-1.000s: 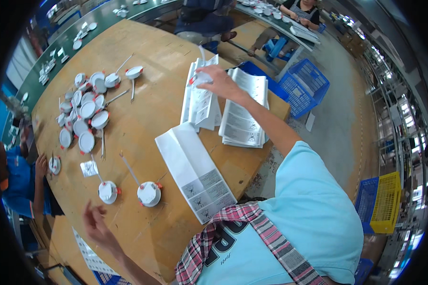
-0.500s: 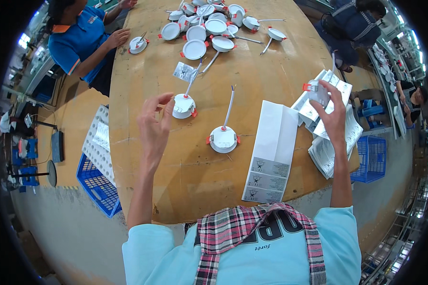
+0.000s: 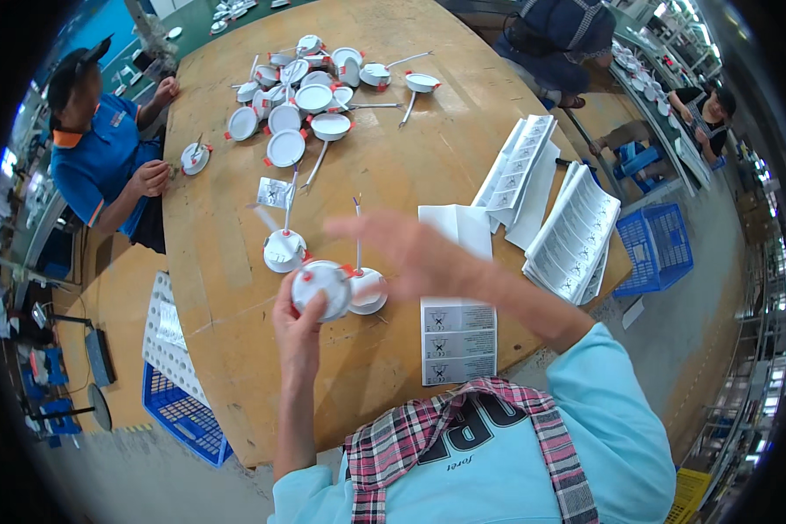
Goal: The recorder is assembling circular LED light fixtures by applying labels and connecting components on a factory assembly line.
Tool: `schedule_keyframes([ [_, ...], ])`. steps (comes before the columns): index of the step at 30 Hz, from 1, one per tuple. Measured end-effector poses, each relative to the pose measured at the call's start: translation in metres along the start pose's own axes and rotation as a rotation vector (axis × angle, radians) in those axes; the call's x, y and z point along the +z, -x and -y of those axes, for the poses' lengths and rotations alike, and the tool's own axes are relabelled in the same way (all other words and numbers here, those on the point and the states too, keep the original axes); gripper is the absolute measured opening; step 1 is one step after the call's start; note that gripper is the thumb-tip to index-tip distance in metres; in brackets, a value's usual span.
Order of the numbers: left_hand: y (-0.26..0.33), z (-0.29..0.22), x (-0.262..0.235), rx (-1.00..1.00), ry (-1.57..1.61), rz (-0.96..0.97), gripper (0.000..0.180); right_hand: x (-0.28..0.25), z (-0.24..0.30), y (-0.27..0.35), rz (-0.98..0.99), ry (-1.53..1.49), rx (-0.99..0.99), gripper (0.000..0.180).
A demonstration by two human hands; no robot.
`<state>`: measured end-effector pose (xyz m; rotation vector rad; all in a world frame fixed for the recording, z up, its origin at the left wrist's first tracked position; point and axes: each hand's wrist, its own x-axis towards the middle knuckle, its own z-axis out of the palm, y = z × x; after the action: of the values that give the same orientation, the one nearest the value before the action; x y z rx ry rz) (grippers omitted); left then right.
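Here, at frame centre, the left hand [image 3: 299, 327] grips a round white lamp fitting [image 3: 321, 288] with red clips, fingers closed on its lower edge, lifted just above the wooden surface [image 3: 410, 175]. The right hand [image 3: 410, 253], blurred, hovers open-fingered just right of it, holding nothing. Two similar fittings [image 3: 284, 251] lie on the surface beside the held one. A flat white carton [image 3: 457, 297] lies lower right of centre; a heap of fittings [image 3: 301, 96] sits upper centre.
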<state>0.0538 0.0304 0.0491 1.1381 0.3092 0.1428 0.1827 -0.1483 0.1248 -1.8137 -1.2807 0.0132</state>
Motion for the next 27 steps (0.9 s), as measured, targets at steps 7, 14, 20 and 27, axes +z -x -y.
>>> schedule_keyframes([
  [7, -0.003, 0.004, -0.040, 0.110, 0.109, -0.189, 0.046, -0.098, -0.184, -0.049, -0.272, 0.357, 0.400, 0.039],
  [14, -0.007, 0.034, -0.055, 0.179, 0.041, -0.264, 0.049, -0.097, -0.326, -0.073, -0.267, 0.841, 0.459, 0.047],
  [20, -0.003, 0.041, -0.063, 0.115, 0.026, -0.194, 0.053, -0.094, -0.337, -0.061, -0.426, 0.711, 0.551, 0.039],
  [27, -0.003, 0.037, -0.067, 0.122, 0.027, -0.172, 0.053, -0.192, -0.267, -0.011, -0.589, -0.251, 0.726, 0.034],
])
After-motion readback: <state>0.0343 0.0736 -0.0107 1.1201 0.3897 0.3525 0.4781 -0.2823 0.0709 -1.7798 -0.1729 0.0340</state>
